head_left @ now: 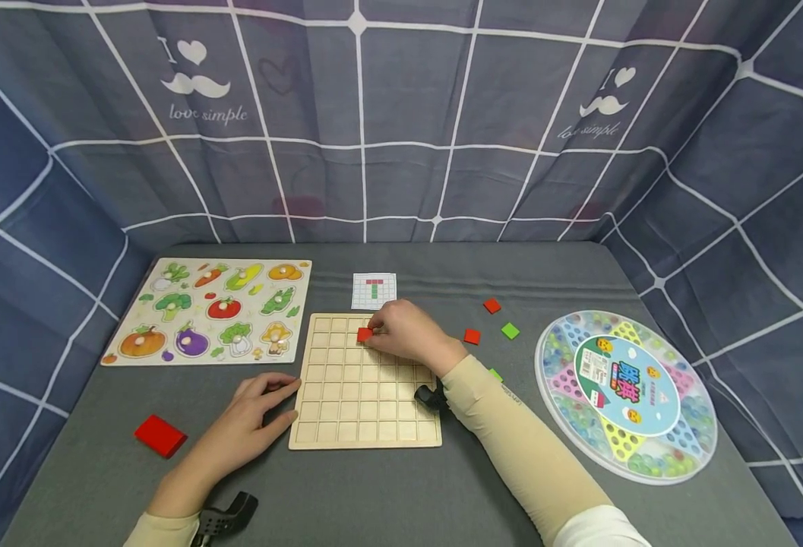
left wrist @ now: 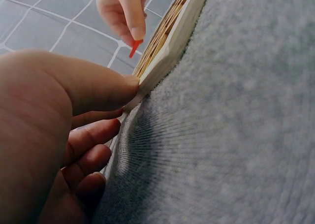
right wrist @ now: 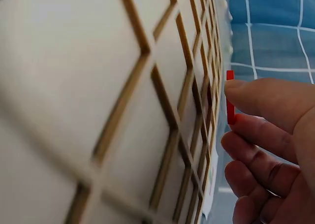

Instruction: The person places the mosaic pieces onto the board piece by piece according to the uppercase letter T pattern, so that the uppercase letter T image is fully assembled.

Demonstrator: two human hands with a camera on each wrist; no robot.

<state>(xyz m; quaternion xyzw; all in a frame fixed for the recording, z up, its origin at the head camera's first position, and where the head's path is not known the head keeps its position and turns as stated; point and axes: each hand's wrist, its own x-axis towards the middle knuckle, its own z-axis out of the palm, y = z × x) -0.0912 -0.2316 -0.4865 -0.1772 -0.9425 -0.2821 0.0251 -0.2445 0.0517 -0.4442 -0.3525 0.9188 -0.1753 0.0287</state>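
While its thumb and fingertips pinch a red square tile (head_left: 364,334), the right hand (head_left: 408,332) is over the upper part of a wooden grid board (head_left: 353,414), left of its middle. Both wrist views show the tile just off the board's surface, its thin edge turned toward the right wrist camera.

The left hand (head_left: 254,414) holds nothing; its fingers are relaxed and apart, with the thumb and index fingertips touching the board's left edge.

Just beyond the board's far edge lies a pattern card (head_left: 374,291) printed with a red and green T shape. To the right of the right hand are two loose red tiles, the farther one (head_left: 492,305) and the nearer one (head_left: 472,336), plus a green tile (head_left: 510,330); another green tile (head_left: 495,374) is partly hidden by the beige sleeve (head_left: 520,448).

Farther out on the left, a red block (head_left: 160,436) rests near the left forearm, and a vegetable puzzle (head_left: 192,313) lies behind it. On the far right is a round game board (head_left: 661,414) with a blue label. Everything lies on a grey cloth (head_left: 374,501), before a blue-grey checked curtain (head_left: 401,91).
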